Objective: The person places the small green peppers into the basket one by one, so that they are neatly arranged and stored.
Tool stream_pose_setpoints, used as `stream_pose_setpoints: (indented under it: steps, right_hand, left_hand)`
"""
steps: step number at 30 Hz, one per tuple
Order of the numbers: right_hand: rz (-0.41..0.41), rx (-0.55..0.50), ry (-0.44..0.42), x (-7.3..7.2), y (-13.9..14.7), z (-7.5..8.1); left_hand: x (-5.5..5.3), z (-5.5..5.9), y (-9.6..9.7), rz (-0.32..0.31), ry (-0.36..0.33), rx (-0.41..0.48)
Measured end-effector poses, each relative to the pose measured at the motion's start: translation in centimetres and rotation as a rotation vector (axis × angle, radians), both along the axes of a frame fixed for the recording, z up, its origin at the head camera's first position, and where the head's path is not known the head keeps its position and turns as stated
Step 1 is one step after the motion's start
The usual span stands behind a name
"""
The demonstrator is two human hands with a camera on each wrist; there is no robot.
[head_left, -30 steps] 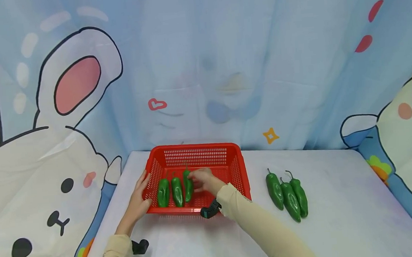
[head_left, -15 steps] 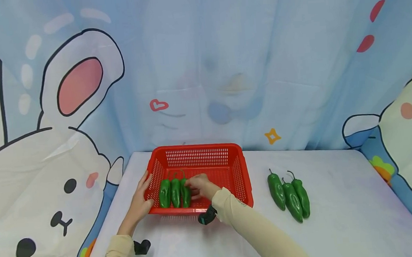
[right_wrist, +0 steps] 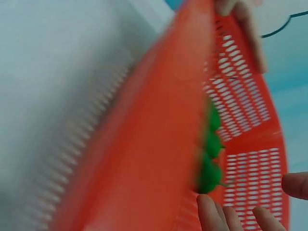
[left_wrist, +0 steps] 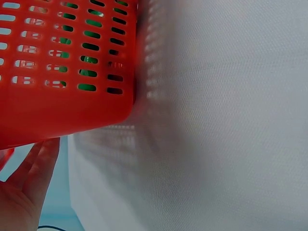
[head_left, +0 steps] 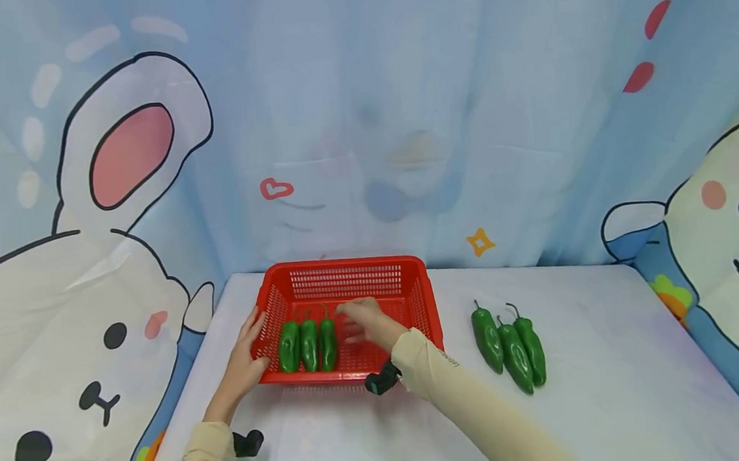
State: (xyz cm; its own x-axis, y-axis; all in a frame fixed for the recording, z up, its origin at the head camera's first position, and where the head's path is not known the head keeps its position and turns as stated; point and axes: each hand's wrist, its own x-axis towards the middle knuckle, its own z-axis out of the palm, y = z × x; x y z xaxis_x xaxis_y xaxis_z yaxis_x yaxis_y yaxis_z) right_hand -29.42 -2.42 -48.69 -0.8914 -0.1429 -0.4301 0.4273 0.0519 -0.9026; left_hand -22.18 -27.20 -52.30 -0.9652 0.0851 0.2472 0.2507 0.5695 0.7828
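A red plastic basket point(head_left: 361, 377) with slotted walls stands on the table, and three glossy green chili peppers point(head_left: 310, 345) lie side by side in its left part. My left hand point(head_left: 243, 363) holds the front-left corner of the rim, with fingers along the left side and thumb near the front. Inside the basket, my right hand point(head_left: 370, 321) hovers just right of the peppers. Its fingers point(right_wrist: 211, 214) are spread, with nothing between them. Through the slots in the left wrist view, bits of green pepper point(left_wrist: 88, 73) show.
To the right of the basket, three more green chili peppers point(head_left: 515, 356) lie close together on the white table point(head_left: 614, 356). A blue curtain point(head_left: 347, 116) with cartoon animals hangs behind and at both sides.
The right hand moved the third pepper left against the other two, then let it go and drew back slightly to the right. The left hand stayed at the basket's corner.
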Motion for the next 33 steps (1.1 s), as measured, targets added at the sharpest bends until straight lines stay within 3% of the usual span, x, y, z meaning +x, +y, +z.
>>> stream_pose_setpoints:
  steps: [6, 12, 25, 33]
  right_hand:
    - [0.057, -0.032, 0.058, 0.2, 1.9, 3.2]
    - [0.048, -0.046, 0.109, 0.3, 4.7, 5.7]
    - [0.009, -0.056, 0.119, 1.2, 11.1, 5.8]
    - [-0.022, 0.015, 0.115, 1.3, 14.7, 6.3]
  left_hand:
    - [0.2, 0.2, -0.1, -0.013, 0.017, -0.009]
    - [0.0, 0.2, 0.0, -0.015, 0.021, -0.004]
    - [0.5, 0.5, 0.1, -0.008, -0.022, -0.01]
    - [0.6, 0.7, 0.2, -0.013, -0.021, -0.013]
